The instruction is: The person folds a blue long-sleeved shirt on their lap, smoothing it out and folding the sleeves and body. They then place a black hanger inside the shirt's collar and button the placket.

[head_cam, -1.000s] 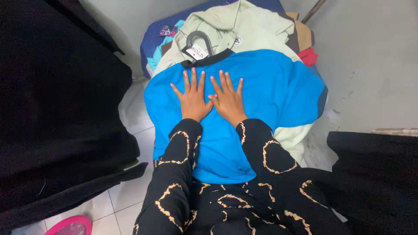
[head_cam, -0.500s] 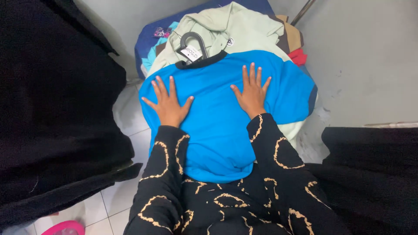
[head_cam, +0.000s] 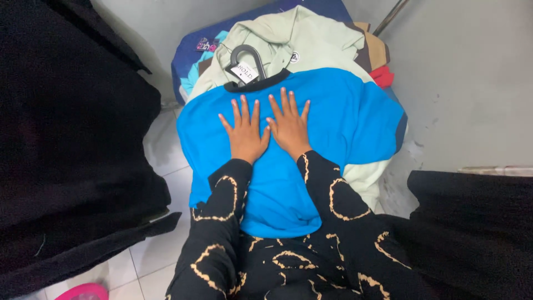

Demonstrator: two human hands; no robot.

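A bright blue shirt [head_cam: 344, 119] with a black collar lies spread flat on top of a pile of clothes. My left hand [head_cam: 245, 133] and my right hand [head_cam: 290, 126] rest palm down on its chest, side by side and nearly touching, fingers spread. Both hands hold nothing. A black plastic hanger [head_cam: 244, 58] with a white tag sits at the shirt's collar. My sleeves are black with tan ring patterns.
Under the blue shirt lies a pale green garment [head_cam: 294, 39] with red and brown clothes beside it. Black fabric [head_cam: 72, 144] hangs at the left, more black cloth [head_cam: 472, 222] at the right. White floor tiles [head_cam: 155, 250] and a pink object [head_cam: 83, 291] show below.
My hands were wide apart on the shirt half a second ago; they have slid back together at the middle of the chest.
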